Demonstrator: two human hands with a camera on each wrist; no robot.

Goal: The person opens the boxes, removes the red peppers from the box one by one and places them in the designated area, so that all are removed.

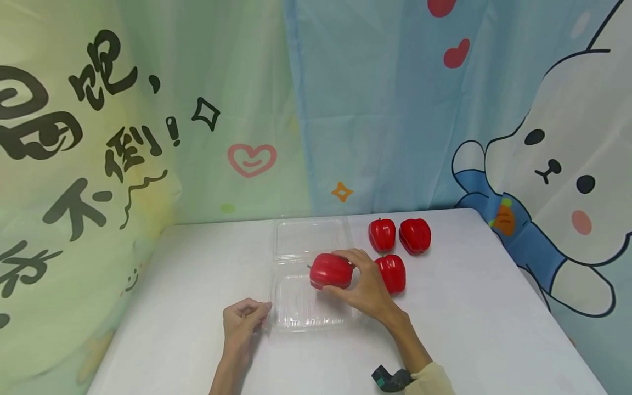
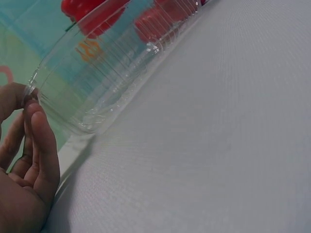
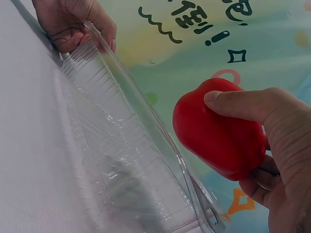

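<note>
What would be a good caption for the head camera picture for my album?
Right hand holds a red pepper over an open clear plastic box while the left hand pinches its rim.

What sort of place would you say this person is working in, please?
Probably a staged indoor recording setup: a white table against cartoon-printed curtains, with red peppers and a clear clamshell box laid out.

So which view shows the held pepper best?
The right wrist view: the right hand grips the held pepper up close above the clear box. The head view shows it smaller; the left wrist view only through plastic.
</note>
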